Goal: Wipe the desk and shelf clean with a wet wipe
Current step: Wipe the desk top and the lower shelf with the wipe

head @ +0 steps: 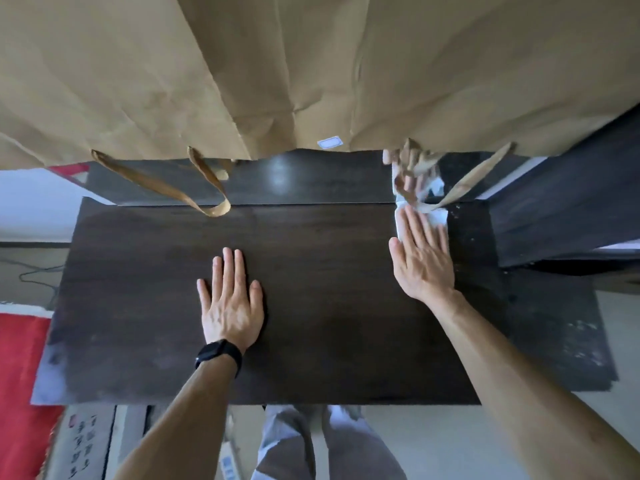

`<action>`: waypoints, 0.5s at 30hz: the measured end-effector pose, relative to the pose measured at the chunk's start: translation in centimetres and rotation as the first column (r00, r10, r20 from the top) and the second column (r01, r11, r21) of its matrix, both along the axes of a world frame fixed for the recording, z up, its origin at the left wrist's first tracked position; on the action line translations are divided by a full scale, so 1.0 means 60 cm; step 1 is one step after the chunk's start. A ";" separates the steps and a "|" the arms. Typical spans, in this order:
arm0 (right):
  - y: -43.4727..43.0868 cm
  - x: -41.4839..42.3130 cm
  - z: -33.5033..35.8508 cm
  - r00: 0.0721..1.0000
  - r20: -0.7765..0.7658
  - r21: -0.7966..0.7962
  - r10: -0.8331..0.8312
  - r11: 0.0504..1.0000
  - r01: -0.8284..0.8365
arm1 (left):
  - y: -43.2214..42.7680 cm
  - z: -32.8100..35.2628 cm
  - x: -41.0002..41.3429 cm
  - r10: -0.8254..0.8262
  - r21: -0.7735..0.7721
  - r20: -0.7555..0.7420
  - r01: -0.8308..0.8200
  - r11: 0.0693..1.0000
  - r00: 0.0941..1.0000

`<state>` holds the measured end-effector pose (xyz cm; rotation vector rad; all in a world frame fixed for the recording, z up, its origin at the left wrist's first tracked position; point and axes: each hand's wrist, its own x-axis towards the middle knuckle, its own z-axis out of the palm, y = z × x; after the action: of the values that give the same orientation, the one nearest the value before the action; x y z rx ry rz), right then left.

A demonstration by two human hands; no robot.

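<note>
A dark wooden desk (pixel 311 306) fills the middle of the head view. My left hand (pixel 230 299) lies flat on it with straight fingers, a black watch on the wrist. My right hand (pixel 424 258) presses flat on a white wet wipe (pixel 439 216) at the desk's far right, near the glossy back panel (pixel 294 181), which mirrors the hand and wipe. White dust and specks cover the desk's right end (pixel 571 341).
Large brown paper bags (pixel 277 71) hang over the back of the desk, their handles (pixel 211 202) dangling onto it. A dark shelf (pixel 571 202) stands at the right. A red rug (pixel 20 375) lies on the floor at left.
</note>
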<state>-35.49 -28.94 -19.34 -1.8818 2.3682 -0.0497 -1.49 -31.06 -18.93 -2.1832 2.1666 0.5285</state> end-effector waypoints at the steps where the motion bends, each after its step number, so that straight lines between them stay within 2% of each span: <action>1: 0.000 -0.011 0.001 0.999 0.004 0.013 -0.038 0.999 0.038 | -0.002 0.000 -0.035 -0.046 -0.004 -0.011 0.046 0.999 0.999; 4: -0.001 -0.034 0.003 0.986 0.026 0.013 -0.164 0.986 0.164 | 0.008 -0.005 -0.129 -0.167 -0.016 -0.021 0.167 0.986 0.986; 6: 0.001 -0.044 0.001 0.968 0.053 -0.005 -0.244 0.970 0.245 | 0.023 -0.011 -0.168 -0.192 -0.018 -0.031 0.191 0.981 0.981; 15: -0.026 -0.069 -0.005 0.827 0.100 -0.058 -0.553 0.826 0.560 | 0.035 -0.015 -0.176 -0.202 -0.033 -0.005 0.202 0.979 0.979</action>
<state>-39.63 -30.49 -19.63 -1.1142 2.8060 -0.2738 -12.06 -28.93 -19.83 -1.9466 2.3813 0.4955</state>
